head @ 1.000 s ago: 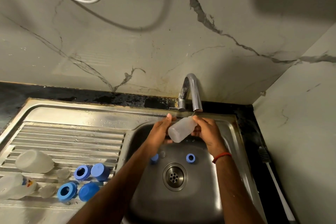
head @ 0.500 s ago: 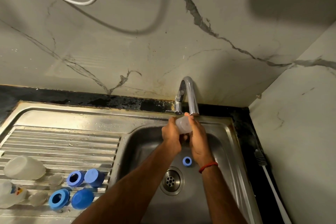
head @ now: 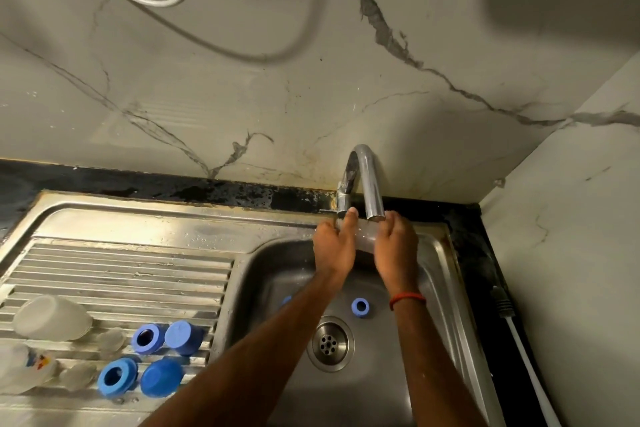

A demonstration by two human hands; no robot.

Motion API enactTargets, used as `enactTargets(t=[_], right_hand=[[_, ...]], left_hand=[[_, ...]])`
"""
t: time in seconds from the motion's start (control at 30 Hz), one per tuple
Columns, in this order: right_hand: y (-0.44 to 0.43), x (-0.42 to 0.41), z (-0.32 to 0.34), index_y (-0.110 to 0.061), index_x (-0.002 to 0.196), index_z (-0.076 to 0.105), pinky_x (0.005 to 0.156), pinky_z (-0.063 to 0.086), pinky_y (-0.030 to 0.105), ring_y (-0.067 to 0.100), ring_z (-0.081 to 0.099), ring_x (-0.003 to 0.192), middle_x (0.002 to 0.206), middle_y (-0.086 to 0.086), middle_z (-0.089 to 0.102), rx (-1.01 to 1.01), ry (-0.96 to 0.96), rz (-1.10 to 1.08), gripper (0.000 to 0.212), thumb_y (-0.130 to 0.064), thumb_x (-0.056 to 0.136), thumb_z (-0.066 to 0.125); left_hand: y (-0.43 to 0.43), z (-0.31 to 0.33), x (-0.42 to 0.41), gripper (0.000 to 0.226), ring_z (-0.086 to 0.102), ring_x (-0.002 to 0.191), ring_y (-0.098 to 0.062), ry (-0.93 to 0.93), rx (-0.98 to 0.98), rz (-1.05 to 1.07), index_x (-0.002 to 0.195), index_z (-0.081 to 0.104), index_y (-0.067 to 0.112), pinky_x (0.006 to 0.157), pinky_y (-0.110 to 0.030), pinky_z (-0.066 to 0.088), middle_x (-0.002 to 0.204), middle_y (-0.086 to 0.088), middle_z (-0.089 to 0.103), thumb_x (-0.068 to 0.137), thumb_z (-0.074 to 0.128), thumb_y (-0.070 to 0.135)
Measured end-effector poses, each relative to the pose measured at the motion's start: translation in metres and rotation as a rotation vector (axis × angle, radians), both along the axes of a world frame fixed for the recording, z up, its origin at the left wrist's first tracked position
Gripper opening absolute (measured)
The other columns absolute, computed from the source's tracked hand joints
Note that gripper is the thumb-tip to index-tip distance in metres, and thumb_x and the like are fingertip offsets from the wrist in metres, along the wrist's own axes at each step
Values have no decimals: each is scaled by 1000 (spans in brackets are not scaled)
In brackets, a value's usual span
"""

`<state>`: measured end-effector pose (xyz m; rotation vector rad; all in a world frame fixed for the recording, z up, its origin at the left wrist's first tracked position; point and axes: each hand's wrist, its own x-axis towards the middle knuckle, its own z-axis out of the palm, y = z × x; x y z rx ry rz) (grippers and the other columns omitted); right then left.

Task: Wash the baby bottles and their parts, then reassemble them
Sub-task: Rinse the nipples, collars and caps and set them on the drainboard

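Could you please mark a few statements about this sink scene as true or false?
1. The left hand and the right hand hold the clear bottle under the tap. True.
2. The blue ring in the sink lies on the drain. False: it lies beside the drain, off it.
3. Four blue parts sit on the draining board. True.
4. The right wrist is bare. False: it wears a red band.

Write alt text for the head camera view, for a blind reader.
The left hand and right hand hold a clear baby bottle under the tap over a sink. A blue ring lies in it; more blue parts sit on the drainboard.
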<state>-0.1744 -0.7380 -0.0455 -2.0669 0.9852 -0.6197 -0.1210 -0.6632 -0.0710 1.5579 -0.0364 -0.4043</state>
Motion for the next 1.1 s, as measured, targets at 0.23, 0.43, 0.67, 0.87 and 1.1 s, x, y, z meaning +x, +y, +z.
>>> enactTargets(t=[0.23,0.43,0.67,0.87,1.1], right_hand=[[13,-8,-10,-11,101,69,61,41,27,23,62,75,89,9,67,-573,208,189,25,-29,101,50],[7,8,6,-19,94,62,85,52,42,27,64,89,101,10,67,902,41,37,37,-48,103,38],[36,-6,-19,-17,115,67,76,57,31,17,69,85,99,5,72,-560,67,317,47,-42,103,29],[35,-9,-10,-20,98,67,65,54,35,12,65,73,87,5,71,165,-44,118,37,-43,104,38],[0,-24,-25,-30,131,55,93,55,40,18,65,111,125,3,66,709,8,429,55,-44,81,72]], left_hand=[[0,5,15,37,60,68,-18,-164,115,-174,71,63,20,73,-45,54,74,-4,64,105,49,29],[0,-2,6,21,64,84,-16,-235,-58,-123,77,65,28,77,-39,55,87,1,66,97,61,31],[-1,1,25,30,63,70,-20,431,-123,108,81,67,7,68,-32,54,75,-8,64,103,50,19],[8,6,16,37,66,76,-17,234,-116,-115,96,60,9,69,-31,56,82,-5,67,106,44,40],[31,-5,28,54,66,88,-24,-114,-236,-264,112,57,2,78,-32,58,103,-19,65,99,40,53]])
